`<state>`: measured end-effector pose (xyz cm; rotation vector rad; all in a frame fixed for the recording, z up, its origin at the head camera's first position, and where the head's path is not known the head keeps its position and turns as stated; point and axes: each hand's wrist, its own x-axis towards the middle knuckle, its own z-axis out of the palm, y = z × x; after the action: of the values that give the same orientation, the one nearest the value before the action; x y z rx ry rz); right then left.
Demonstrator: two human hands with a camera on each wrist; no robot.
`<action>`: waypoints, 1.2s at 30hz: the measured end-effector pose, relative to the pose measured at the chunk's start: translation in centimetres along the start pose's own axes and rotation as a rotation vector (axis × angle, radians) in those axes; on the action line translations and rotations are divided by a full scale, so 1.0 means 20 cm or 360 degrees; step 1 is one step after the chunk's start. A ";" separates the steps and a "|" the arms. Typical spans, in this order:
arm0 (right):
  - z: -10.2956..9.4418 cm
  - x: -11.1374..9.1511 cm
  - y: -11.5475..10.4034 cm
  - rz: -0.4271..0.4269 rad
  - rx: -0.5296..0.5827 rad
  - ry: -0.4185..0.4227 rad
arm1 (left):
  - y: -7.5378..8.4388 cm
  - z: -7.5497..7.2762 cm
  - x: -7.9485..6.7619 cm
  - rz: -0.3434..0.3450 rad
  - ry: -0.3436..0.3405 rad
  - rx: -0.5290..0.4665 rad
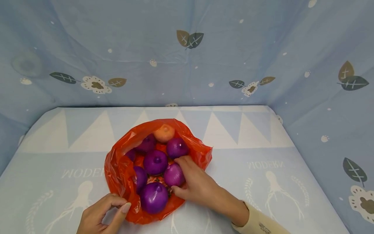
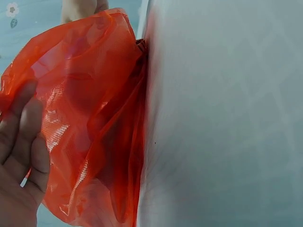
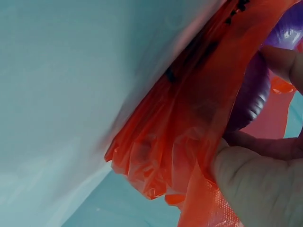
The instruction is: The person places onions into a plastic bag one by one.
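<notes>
A red plastic bag (image 1: pixel 117 172) lies wide open on the table, its rim spread around several shiny, round purple onions. At the bag's near left rim, my left hand (image 1: pixel 100 213) pinches the plastic between thumb and fingers. In the left wrist view, its other fingers (image 2: pixel 32 116) lie along the outside of the bag. Reaching in over the right rim, my right hand (image 1: pixel 201 183) grips a purple onion (image 1: pixel 174 175) between thumb and fingers. In the right wrist view that onion (image 3: pixel 251 94) shows beside the thumb, partly behind the bag's edge.
Other purple onions (image 1: pixel 155 162) sit close around the held one, with a large onion (image 1: pixel 154 197) at the near side. An orange round item (image 1: pixel 164 133) is at the bag's far end. Behind the patterned tabletop (image 1: pixel 233 191) hangs a blue curtain (image 1: pixel 163 81).
</notes>
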<state>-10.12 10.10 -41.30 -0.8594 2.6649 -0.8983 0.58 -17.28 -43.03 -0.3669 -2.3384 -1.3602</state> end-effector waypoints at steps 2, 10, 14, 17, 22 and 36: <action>0.00 -0.01 0.00 -0.0023 -0.0071 -0.0001 | -0.01 0.00 -0.01 0.0002 -0.0006 -0.0013; -0.01 -0.02 -0.01 -0.0048 -0.0267 -0.0037 | -0.01 0.01 -0.01 -0.0056 -0.0025 0.0001; -0.01 -0.03 -0.02 -0.0031 -0.0304 -0.0048 | 0.00 0.00 0.00 -0.0116 -0.0043 0.0082; -0.01 -0.03 -0.01 -0.0025 -0.0317 -0.0044 | -0.01 0.00 0.00 -0.0112 -0.0045 0.0104; 0.00 -0.04 0.00 -0.0036 -0.0316 -0.0013 | -0.02 -0.01 0.00 -0.0093 -0.0046 0.0087; 0.00 -0.06 -0.01 -0.0031 -0.0391 0.0020 | -0.03 -0.01 0.00 -0.0028 -0.0023 -0.0019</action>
<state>-9.13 10.65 -41.30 -0.9340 2.8228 -0.5889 0.43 -17.71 -43.34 -0.3615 -2.3513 -1.3847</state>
